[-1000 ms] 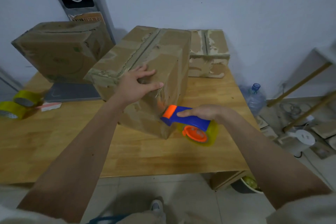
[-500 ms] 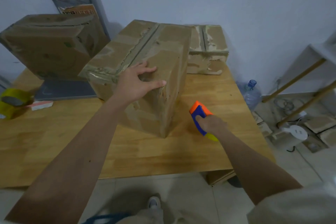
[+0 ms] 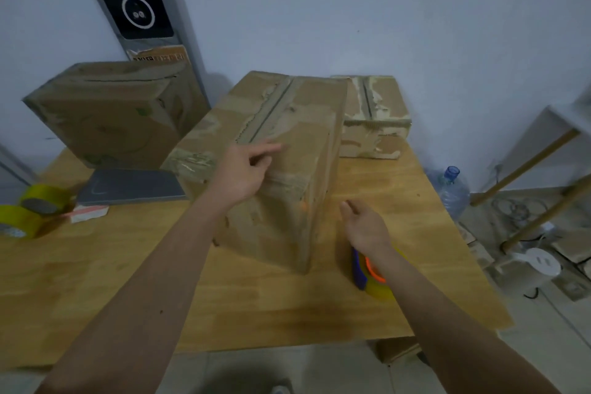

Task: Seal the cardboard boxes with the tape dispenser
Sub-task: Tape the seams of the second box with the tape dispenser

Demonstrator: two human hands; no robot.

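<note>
A tall, worn cardboard box (image 3: pixel 287 137) stands in the middle of the wooden table (image 3: pixel 112 281), old tape along its top seam. My left hand (image 3: pixel 244 171) rests on its near top edge, fingers loosely extended. My right hand (image 3: pixel 364 227) hovers empty beside the box's right side, fingers relaxed. The blue and orange tape dispenser (image 3: pixel 371 275) with its yellowish roll lies on the table just under my right wrist, partly hidden by my forearm.
A second box (image 3: pixel 108 118) leans at the back left over a grey slab (image 3: pixel 128 185). A smaller box (image 3: pixel 374 118) sits against the wall. Two yellow tape rolls (image 3: pixel 28 211) lie at the left edge. A water bottle (image 3: pixel 452 189) and clutter stand on the floor to the right.
My right hand carried the dispenser away from the box's corner, set it on the table and let go. My left hand stayed on the box, its fingers now looser.
</note>
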